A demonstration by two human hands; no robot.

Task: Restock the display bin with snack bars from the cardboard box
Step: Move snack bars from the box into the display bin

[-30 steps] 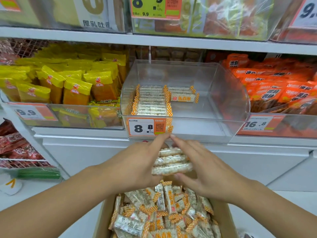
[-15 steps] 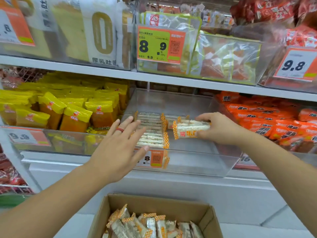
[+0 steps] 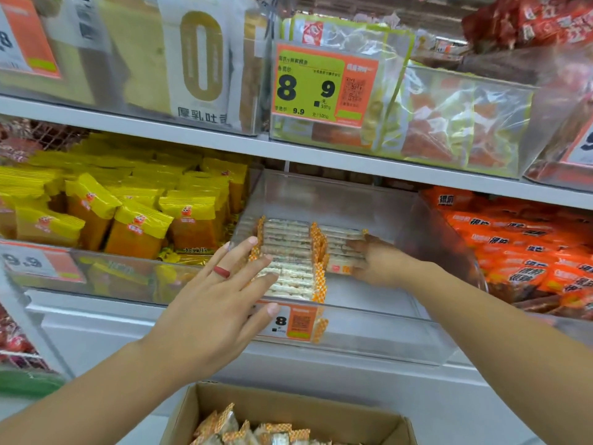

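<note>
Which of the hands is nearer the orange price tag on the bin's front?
Left. The left hand hovers in front of the clear bin, its lowest fingertip overlapping the price tag. The right hand is up inside the bin, on the second row of snack bars.

The middle shelf point(image 3: 179, 319) carries three clear bins side by side: a left bin point(image 3: 134, 277) of yellow packets point(image 3: 138, 226), the display bin point(image 3: 385, 335) in the middle with two rows of snack bars point(image 3: 288, 252) on its floor, and a right bin of orange packets point(image 3: 519, 248). The upper shelf point(image 3: 199, 136) bears more clear bins.
</note>
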